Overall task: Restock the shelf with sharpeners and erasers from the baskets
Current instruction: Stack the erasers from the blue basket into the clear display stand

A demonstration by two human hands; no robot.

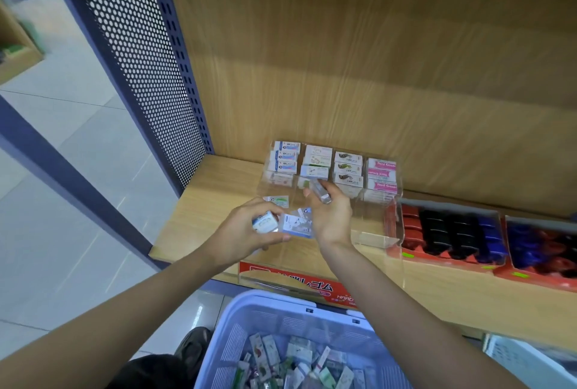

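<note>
A clear acrylic display tray (374,240) sits on the wooden shelf (203,201), its back rows filled with boxed erasers (348,167). My left hand (246,232) grips a small stack of eraser packs (265,222) over the tray's front left. My right hand (331,217) pinches one wrapped eraser (321,192) just in front of the second column. Loose eraser packs (296,224) lie in the tray between my hands. Below, a pale blue basket (281,316) holds several more packs (293,363).
Red cardboard boxes of black, blue and red sharpeners (452,237) stand on the shelf right of the tray. A perforated dark metal side panel (137,54) bounds the shelf on the left. A second white basket (530,363) shows at the lower right. Tiled floor lies to the left.
</note>
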